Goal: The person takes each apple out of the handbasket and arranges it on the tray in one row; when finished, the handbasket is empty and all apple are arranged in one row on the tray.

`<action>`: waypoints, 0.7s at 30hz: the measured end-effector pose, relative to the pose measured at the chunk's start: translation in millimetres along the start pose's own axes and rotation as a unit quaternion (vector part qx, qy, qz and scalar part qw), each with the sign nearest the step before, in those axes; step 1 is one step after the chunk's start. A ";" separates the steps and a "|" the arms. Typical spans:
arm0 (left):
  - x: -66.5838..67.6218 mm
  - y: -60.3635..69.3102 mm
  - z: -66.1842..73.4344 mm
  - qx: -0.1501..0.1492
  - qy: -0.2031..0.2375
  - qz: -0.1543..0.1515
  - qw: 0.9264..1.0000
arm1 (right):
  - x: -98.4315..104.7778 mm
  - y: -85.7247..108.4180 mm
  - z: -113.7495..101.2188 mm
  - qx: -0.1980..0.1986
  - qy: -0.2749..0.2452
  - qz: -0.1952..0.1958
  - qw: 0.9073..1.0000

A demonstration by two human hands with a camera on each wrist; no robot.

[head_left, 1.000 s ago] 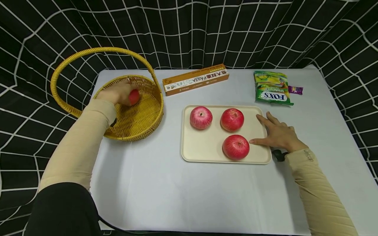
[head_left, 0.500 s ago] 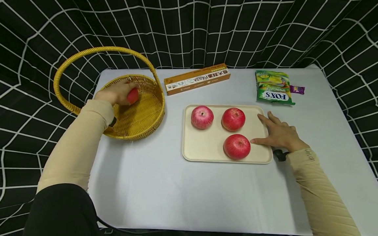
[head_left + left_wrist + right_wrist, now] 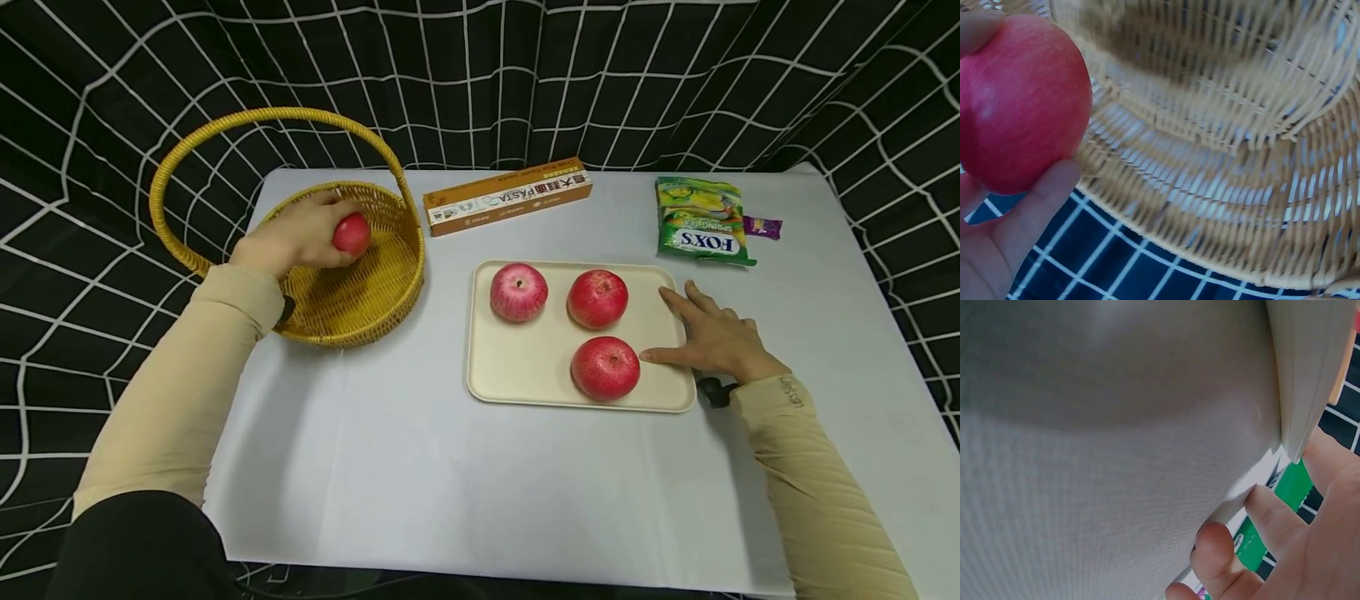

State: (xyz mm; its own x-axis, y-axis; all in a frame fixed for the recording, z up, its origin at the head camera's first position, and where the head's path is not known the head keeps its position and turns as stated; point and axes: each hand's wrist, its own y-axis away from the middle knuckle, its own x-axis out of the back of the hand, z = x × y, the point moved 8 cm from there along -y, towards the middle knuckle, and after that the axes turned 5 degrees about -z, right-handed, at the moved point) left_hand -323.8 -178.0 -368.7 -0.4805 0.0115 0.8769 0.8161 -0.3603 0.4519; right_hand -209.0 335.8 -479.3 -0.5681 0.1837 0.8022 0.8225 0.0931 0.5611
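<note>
My left hand point(image 3: 296, 233) grips a red apple point(image 3: 352, 234) over the yellow wicker basket point(image 3: 356, 304) at the left. In the left wrist view, fingers and thumb close round this apple point(image 3: 1025, 103), with the basket's woven wall point(image 3: 1210, 169) beside it. At the right end of the cream tray point(image 3: 517, 367), my right hand point(image 3: 716, 337) lies with its fingers spread. Its thumb reaches over the rim close to one apple point(image 3: 605, 368); whether they touch is unclear. Two more apples, one striped pink point(image 3: 518, 292) and one red point(image 3: 597, 298), sit on the tray.
Behind the tray lies a long pasta box point(image 3: 510, 197). A green candy bag point(image 3: 703, 221) and a small purple packet point(image 3: 762, 227) are at the back right. The basket's tall hoop handle point(image 3: 285, 115) arches over the left arm. Black grid cloth hangs behind the white table.
My left hand has lifted the apple slightly, and more of the fruit shows. The right hand keeps its place by the tray. The head view has shifted a little.
</note>
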 end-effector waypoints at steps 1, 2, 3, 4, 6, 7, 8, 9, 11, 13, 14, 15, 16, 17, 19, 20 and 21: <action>0.7 1.6 2.4 -0.002 -0.001 0.005 1.000 | 0.1 -0.2 -0.2 0.001 0.000 0.000 1.000; 1.6 3.3 5.4 -0.006 -0.004 0.011 1.000 | 0.1 -0.3 -0.5 0.001 0.000 0.000 1.000; 2.6 5.3 8.6 -0.011 -0.007 0.017 1.000 | -0.1 -0.5 -0.4 0.000 -0.001 -0.001 1.000; 3.6 7.4 12.2 -0.015 -0.011 0.025 1.000 | -0.1 -0.7 -0.4 -0.001 -0.001 -0.002 1.000; 5.3 12.0 18.9 -0.023 -0.017 0.039 0.999 | -0.3 -0.9 -0.3 -0.002 -0.001 -0.003 1.000; 6.3 14.6 22.9 -0.026 -0.020 0.046 0.998 | -0.2 -0.9 0.0 -0.002 -0.001 -0.004 1.000; 7.2 17.2 26.7 -0.029 -0.022 0.052 0.998 | -0.2 -0.7 0.3 -0.003 -0.001 -0.005 1.000; 7.7 20.0 30.6 -0.031 -0.022 0.056 0.998 | -0.1 -0.5 0.5 -0.003 0.000 -0.005 1.000; 8.3 25.5 37.5 -0.032 -0.019 0.061 0.997 | -0.1 0.0 0.5 -0.003 -0.001 -0.006 1.000; 8.9 30.7 44.5 -0.036 -0.017 0.065 0.997 | -0.7 -0.1 1.0 -0.004 -0.001 -0.009 1.000; 9.1 33.1 48.0 -0.038 -0.015 0.068 0.997 | -0.9 -0.3 1.3 -0.005 -0.002 -0.010 1.000; 9.9 35.6 52.1 -0.043 -0.015 0.073 0.996 | -1.2 -0.7 1.8 -0.005 0.000 -0.010 1.000; 10.7 37.9 56.1 -0.049 -0.016 0.078 0.996 | -1.3 -1.1 2.2 -0.005 0.001 -0.009 1.000; 11.4 40.2 60.0 -0.055 -0.017 0.083 0.995 | -1.6 -1.5 2.6 -0.005 0.002 -0.008 1.000; 13.1 44.6 67.9 -0.067 -0.023 0.094 0.993 | -1.7 -2.1 2.7 -0.005 0.007 -0.006 1.000; 13.6 46.7 71.4 -0.071 -0.025 0.097 0.992 | -1.6 -2.0 2.4 -0.005 0.009 -0.005 1.000; 13.8 48.8 74.9 -0.075 -0.029 0.101 0.992 | -1.5 -2.1 2.2 -0.004 0.011 -0.004 1.000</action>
State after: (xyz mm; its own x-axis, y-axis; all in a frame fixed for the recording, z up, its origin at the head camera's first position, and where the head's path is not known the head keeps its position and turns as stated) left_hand -266.6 -125.6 -322.2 -0.2895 -0.0217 0.9569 0.8348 -0.4949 0.2413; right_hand -209.8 337.5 -482.1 -0.5750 0.1622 0.8019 0.8178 0.0861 0.5690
